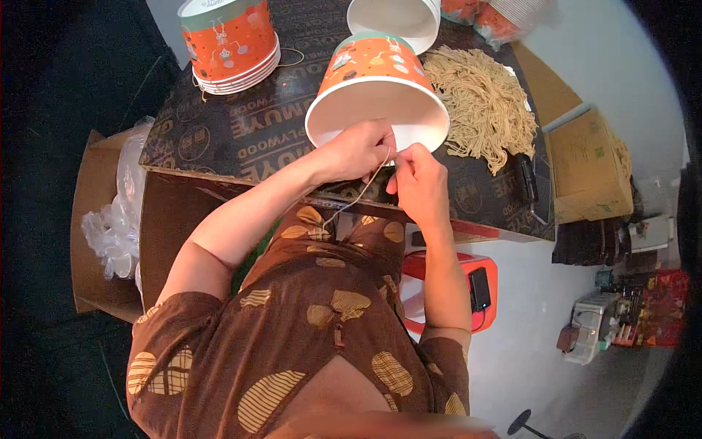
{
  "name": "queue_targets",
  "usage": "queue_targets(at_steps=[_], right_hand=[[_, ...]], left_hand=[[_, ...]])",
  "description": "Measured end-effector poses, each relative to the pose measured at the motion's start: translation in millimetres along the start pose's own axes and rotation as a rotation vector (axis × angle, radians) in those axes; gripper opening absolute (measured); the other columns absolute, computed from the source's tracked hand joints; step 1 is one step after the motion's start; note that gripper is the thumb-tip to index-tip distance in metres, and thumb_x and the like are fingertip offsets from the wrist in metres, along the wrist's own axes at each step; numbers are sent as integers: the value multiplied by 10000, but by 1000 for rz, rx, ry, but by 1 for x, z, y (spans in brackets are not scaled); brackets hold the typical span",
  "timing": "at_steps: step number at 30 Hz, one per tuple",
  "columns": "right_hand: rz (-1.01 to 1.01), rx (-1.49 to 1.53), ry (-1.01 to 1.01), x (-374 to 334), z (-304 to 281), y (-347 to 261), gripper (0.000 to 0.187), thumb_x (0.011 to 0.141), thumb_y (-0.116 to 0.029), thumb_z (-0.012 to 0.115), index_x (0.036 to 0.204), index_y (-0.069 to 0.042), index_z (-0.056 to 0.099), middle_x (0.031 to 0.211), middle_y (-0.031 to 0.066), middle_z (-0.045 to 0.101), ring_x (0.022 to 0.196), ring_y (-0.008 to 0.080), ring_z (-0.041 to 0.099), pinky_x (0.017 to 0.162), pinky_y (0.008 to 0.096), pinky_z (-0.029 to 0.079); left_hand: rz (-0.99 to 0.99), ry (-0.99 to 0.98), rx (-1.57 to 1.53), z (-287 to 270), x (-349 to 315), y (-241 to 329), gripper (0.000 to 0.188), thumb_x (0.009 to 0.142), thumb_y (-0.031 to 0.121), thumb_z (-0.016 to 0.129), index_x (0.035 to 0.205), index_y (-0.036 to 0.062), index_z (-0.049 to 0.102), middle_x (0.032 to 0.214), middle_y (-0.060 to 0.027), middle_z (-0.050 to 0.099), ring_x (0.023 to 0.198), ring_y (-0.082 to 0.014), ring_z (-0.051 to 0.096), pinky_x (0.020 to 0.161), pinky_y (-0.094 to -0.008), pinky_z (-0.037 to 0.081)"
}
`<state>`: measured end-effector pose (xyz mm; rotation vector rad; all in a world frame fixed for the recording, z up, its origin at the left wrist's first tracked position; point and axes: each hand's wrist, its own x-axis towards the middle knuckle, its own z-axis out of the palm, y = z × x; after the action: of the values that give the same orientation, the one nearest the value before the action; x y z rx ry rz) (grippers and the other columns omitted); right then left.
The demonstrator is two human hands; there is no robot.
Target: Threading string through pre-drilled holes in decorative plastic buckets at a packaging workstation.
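Note:
An orange paper bucket (382, 60) with printed figures and a green band lies on its side on the dark tabletop, its white mouth facing me. At the near rim, my left hand (360, 151) is closed with the fingertips pinching a thin beige cord (358, 197). Close beside it, my right hand (423, 179) also pinches the cord at the rim, thumb and fingers pressed together. A loose end of cord hangs down toward my lap. The exact spot where cord meets rim is partly hidden by my fingers.
A pile of beige cords (482, 102) lies right of the bucket, near a black-handled tool (525, 179). Nested orange buckets (228, 44) stand far left; another white-mouthed bucket (398, 23) lies behind. Cardboard boxes (591, 172) flank the table. A red stool (484, 318) stands below.

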<state>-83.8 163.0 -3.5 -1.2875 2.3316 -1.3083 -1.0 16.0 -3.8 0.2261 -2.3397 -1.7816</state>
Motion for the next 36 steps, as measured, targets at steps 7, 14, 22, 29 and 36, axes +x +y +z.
queue_targets(at_steps=[7,14,22,29,36], right_hand=[[36,110,-86,0,-2,2,98,904,-58,548,833,-16,495,571,139,626,546,295,655,524,390,492],[-299,-6,51,-5,4,20,131,848,-37,610,788,-33,494,578,131,589,529,313,633,488,378,470],[-371,-79,234,-2,3,18,56,834,-12,630,868,-42,597,783,134,621,624,289,622,546,346,474],[-283,-27,324,2,17,17,110,848,-2,610,953,-32,617,810,159,617,739,358,616,645,426,479],[-242,-161,309,0,21,17,268,811,-10,626,1074,-61,624,837,177,622,768,367,608,678,460,476]], left_hand=[[-88,-53,-121,-4,4,2,115,905,20,553,791,11,539,668,-23,517,545,-107,515,456,-250,438],[-146,-114,-328,-11,6,-2,79,822,-51,557,754,-16,579,643,-53,557,538,-126,542,478,-244,429],[-87,-82,-283,-12,5,-3,70,758,-83,576,737,-16,570,677,-52,551,565,-125,540,506,-246,422],[37,-7,-97,-4,1,-5,65,767,-77,570,772,-13,563,721,-64,570,591,-146,562,528,-285,473],[449,303,327,13,-3,-6,99,783,-64,552,875,-29,540,799,-180,585,744,-347,609,667,-414,495]])
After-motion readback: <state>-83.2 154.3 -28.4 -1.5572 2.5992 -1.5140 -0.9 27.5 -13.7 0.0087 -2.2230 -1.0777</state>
